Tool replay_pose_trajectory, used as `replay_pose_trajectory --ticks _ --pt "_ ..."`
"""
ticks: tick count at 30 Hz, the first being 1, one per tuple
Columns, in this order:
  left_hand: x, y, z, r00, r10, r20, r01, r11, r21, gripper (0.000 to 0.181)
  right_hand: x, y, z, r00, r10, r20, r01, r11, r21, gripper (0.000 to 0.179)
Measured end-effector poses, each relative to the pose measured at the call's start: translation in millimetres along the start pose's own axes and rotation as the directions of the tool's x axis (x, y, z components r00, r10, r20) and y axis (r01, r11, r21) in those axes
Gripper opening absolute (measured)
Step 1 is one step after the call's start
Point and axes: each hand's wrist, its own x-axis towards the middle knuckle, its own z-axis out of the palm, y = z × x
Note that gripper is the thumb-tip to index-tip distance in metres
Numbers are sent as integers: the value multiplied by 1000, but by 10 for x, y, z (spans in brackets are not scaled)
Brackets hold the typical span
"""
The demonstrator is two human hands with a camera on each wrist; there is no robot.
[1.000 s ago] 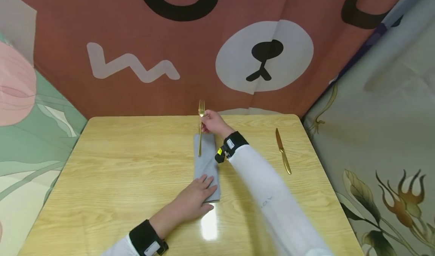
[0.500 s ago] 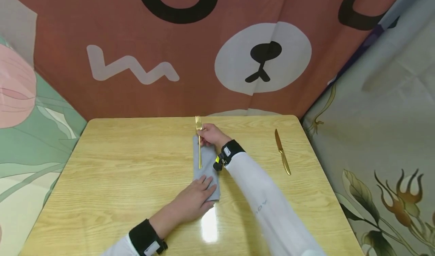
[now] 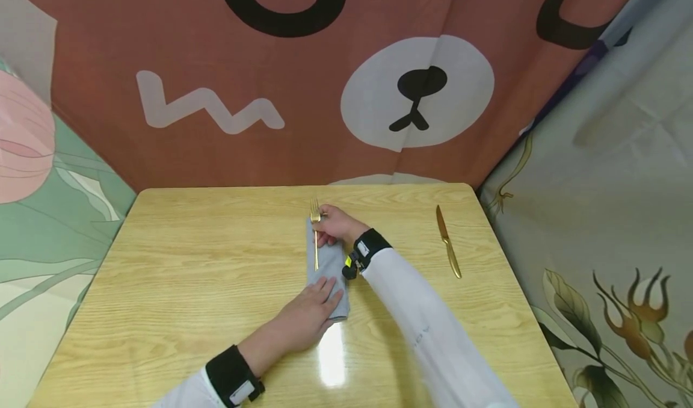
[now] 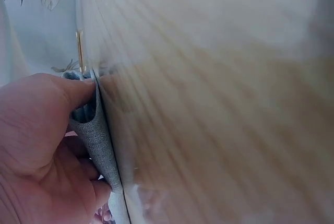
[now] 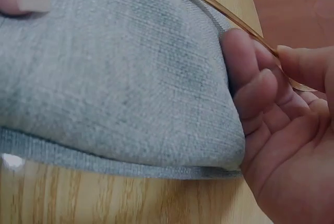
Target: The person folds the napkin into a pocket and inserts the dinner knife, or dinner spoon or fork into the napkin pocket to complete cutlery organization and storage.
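A folded grey-blue cloth napkin [image 3: 330, 266] lies lengthwise on the wooden table. My right hand [image 3: 337, 222] pinches a gold fork [image 3: 316, 216] near its neck, tines pointing away from me and the handle running along the napkin's left part. In the right wrist view, thumb and index finger hold the thin gold fork [image 5: 229, 13] beside the cloth. Across the napkin's near end lies my left hand [image 3: 307, 315]. The left wrist view shows its thumb at the open mouth of the napkin's fold [image 4: 99, 140], with the fingers curled against the cloth's side.
A gold knife [image 3: 449, 242] lies on the right part of the table [image 3: 206, 263], blade pointing away. A brown printed cloth [image 3: 303, 149] hangs behind the far edge, with patterned hangings on both sides.
My right hand has brought the fork nearer to me, further over the napkin. My left thumb has drawn in against the napkin's near end.
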Motion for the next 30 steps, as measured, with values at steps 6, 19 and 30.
replay_pose_trajectory --ticks 6,19,30 --pt "-1 -9 8 1000 -1 -2 1 1000 -2 58 -91 -41 22 997 19 79 -16 999 -44 10" --pt "3 -29 26 1000 10 -8 -9 1000 24 58 -120 -71 12 969 172 178 -132 967 -217 22" --pt "13 -58 47 1000 19 2 -19 999 47 59 -151 -161 66 978 197 73 -153 906 -394 30"
